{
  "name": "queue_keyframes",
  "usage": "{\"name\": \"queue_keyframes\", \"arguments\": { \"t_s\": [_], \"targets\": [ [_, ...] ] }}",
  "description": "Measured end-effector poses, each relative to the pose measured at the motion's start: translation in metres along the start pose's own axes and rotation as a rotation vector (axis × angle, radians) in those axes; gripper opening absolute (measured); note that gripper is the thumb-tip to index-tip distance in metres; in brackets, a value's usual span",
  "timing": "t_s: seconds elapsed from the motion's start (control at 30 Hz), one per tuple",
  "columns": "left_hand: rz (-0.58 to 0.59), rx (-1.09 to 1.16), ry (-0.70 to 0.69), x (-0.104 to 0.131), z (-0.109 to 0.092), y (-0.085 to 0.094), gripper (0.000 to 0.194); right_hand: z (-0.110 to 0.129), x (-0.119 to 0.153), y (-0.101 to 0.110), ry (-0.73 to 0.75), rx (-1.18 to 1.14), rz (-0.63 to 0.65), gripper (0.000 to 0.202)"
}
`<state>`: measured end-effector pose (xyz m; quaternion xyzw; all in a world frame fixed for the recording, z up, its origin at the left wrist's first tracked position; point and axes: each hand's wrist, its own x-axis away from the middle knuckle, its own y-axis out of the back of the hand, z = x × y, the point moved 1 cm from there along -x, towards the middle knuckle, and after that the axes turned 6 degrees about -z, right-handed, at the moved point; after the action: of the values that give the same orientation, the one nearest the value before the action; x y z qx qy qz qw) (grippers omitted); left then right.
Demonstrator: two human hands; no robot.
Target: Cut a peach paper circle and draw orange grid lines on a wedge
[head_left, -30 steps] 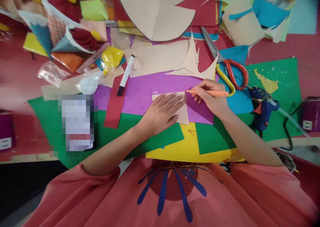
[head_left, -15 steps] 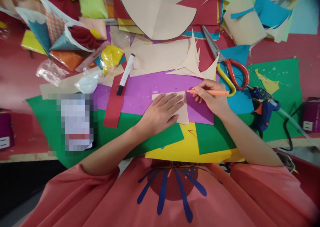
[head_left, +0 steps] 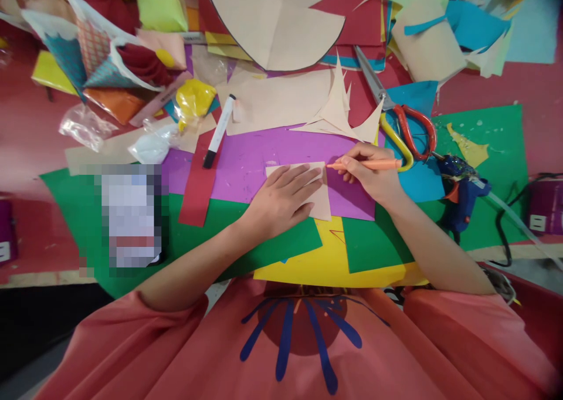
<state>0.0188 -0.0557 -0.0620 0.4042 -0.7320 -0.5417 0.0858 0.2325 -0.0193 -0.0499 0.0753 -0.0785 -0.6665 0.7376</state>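
Observation:
My left hand (head_left: 281, 197) lies flat, fingers stretched out, across a small beige piece of paper (head_left: 323, 205). That piece rests on a purple sheet (head_left: 352, 197) and overlaps a green sheet (head_left: 290, 234). In a pinch grip, my right hand (head_left: 376, 180) holds an orange felt-tip pen (head_left: 385, 164). Its tip points left, at the upper right corner of the beige piece; whether it touches cannot be told. Part of the beige piece is hidden under my left hand. Just beyond my right hand lie scissors (head_left: 401, 118) with red and yellow handles.
A white marker (head_left: 220, 130) lies on a red strip (head_left: 196, 197). The pixelated phone (head_left: 132, 218) is at left. A blue glue gun (head_left: 467, 203) with its cord sits right. Beige offcuts (head_left: 329, 115), a large beige cutout (head_left: 277, 24) and paper cones (head_left: 99, 48) lie farther back.
The orange pen's tip has shifted slightly down and left, to the corner of the beige piece. My left hand stays flat on the paper. The whole view has shifted a little.

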Motion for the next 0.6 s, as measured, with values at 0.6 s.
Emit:
{"name": "queue_keyframes", "arguments": {
  "t_s": [0.6],
  "targets": [
    [-0.002,-0.010,-0.006,-0.0004,0.0000,0.0004,0.037,-0.0008,0.0000,0.0003,-0.019,-0.009,0.009,0.021]
  ]
}}
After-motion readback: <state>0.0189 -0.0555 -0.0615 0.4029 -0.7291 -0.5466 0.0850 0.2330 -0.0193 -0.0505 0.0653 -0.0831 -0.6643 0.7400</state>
